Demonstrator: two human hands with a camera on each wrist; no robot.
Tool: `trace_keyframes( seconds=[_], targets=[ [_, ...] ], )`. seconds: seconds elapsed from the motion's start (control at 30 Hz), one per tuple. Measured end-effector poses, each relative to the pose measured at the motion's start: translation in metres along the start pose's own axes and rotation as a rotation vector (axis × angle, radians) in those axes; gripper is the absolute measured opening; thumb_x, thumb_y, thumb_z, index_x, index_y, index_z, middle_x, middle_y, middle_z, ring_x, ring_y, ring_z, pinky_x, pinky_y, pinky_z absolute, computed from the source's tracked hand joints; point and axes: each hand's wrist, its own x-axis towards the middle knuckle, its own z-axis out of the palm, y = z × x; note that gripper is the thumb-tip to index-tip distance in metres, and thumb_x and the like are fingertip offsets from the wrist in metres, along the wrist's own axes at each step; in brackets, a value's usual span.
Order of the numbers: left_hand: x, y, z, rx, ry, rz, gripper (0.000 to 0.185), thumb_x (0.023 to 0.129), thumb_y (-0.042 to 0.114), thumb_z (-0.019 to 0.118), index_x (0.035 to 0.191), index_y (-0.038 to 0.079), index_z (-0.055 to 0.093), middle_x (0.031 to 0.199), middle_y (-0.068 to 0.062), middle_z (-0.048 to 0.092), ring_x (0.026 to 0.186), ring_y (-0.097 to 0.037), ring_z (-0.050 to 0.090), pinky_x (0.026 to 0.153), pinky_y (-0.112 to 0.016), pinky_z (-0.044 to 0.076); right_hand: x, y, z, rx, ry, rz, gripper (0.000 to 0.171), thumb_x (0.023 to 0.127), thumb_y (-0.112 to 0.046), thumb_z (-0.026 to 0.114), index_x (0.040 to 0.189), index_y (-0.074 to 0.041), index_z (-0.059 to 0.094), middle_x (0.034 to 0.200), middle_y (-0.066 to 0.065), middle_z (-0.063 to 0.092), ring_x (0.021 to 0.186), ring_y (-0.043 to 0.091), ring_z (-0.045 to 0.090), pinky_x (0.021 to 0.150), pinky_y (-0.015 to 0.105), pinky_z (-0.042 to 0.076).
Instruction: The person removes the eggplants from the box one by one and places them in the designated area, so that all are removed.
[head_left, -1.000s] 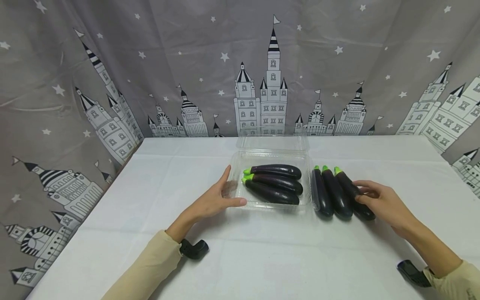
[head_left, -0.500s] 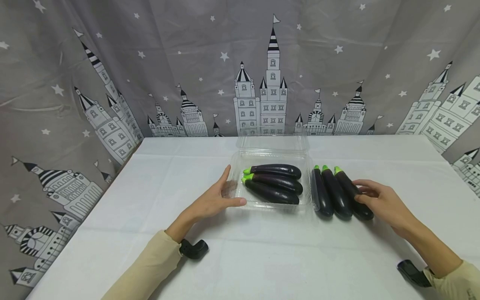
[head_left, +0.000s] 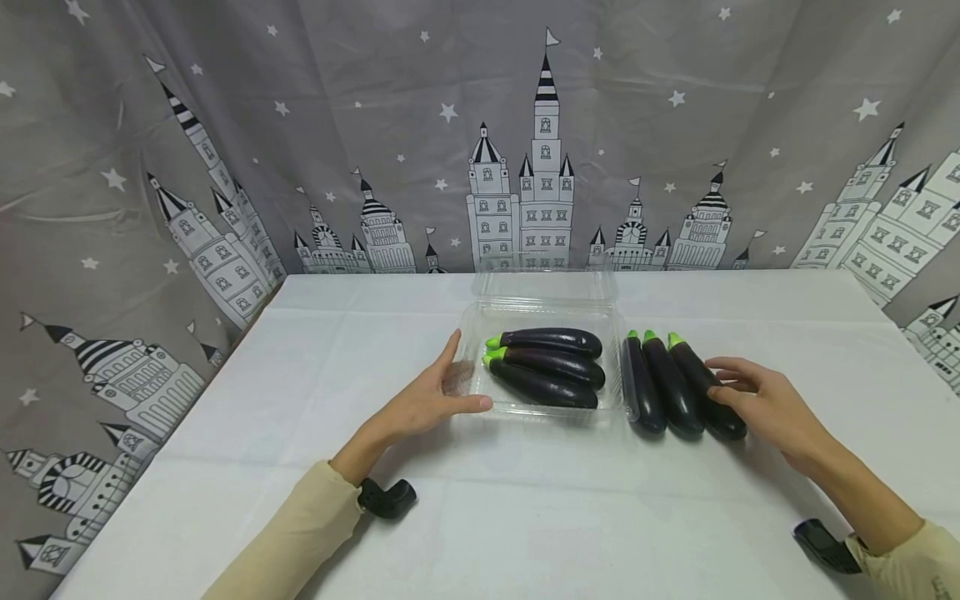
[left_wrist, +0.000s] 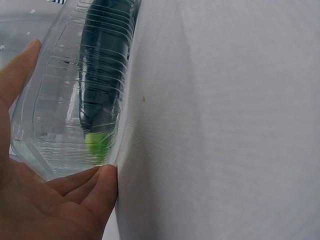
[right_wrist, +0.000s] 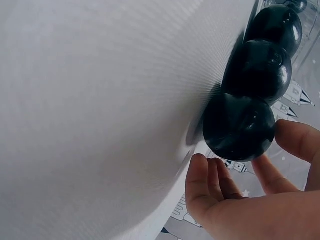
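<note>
Left hand [head_left: 423,402] rests open against the clear tray's [head_left: 474,333] left wall; right hand [head_left: 765,402] loosely cups the rightmost of three loose eggplants [head_left: 705,385] on the bench [head_left: 525,500], whose smooth skin could slip and roll away.

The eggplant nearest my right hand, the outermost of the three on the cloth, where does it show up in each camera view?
Head: the rightmost eggplant, right of centre, under the right hand.
Left wrist: not in view; only the clear container and an eggplant inside it.
Right wrist: its rounded end, lowest of three, between thumb and fingers.
Shared landmark: the white tablecloth.
</note>
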Motion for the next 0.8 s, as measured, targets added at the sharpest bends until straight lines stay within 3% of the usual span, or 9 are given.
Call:
trace_keyframes(
  seconds=[0.23,0.33,0.43,0.6,0.8],
  targets=[
    [0.0,0.001,0.0,0.001,-0.002,-0.007,0.121,0.079,0.047,0.081,0.159,0.025,-0.008,0.157,-0.019,0.027,0.146,-0.032,0.02,0.115,-0.053,0.016,0.0,-0.003,-0.001,0.012,0.018,0.005,0.051,0.1,-0.015,0.054,0.144,0.008,0.041,0.137,0.037,0.045,0.122,0.051,0.047,0.092,0.051,0.045],
    [0.0,0.001,0.0,-0.005,-0.005,-0.005,0.121,0.079,0.047,0.081,0.159,0.024,-0.008,0.157,-0.019,0.028,0.146,-0.032,0.021,0.115,-0.052,0.017,0.0,-0.004,-0.002,0.019,0.047,-0.012,0.051,0.1,-0.015,0.055,0.143,0.008,0.042,0.137,0.037,0.045,0.123,0.05,0.046,0.093,0.055,0.042],
    [0.0,0.001,0.0,-0.001,-0.004,-0.006,0.121,0.079,0.047,0.081,0.159,0.025,-0.008,0.157,-0.019,0.028,0.146,-0.032,0.021,0.115,-0.053,0.016,-0.001,-0.005,-0.002,0.02,0.083,-0.039,0.049,0.099,-0.015,0.057,0.141,0.007,0.046,0.136,0.036,0.047,0.123,0.049,0.046,0.091,0.052,0.042],
    [-0.001,0.001,-0.001,0.009,0.001,-0.006,0.121,0.079,0.049,0.08,0.159,0.026,-0.008,0.158,-0.019,0.026,0.147,-0.031,0.019,0.116,-0.053,0.015,-0.004,-0.008,-0.003,-0.009,0.135,-0.095,0.046,0.098,-0.017,0.058,0.138,0.005,0.051,0.135,0.032,0.05,0.122,0.043,0.046,0.086,0.023,0.042],
    [0.0,0.0,-0.001,0.006,-0.002,-0.004,0.121,0.079,0.047,0.081,0.159,0.025,-0.008,0.157,-0.02,0.027,0.146,-0.031,0.02,0.116,-0.052,0.016,-0.009,-0.017,-0.002,-0.042,0.157,-0.119,0.046,0.098,-0.02,0.06,0.138,0.002,0.053,0.137,0.028,0.049,0.121,0.045,0.048,0.086,0.03,0.045]
  ],
)
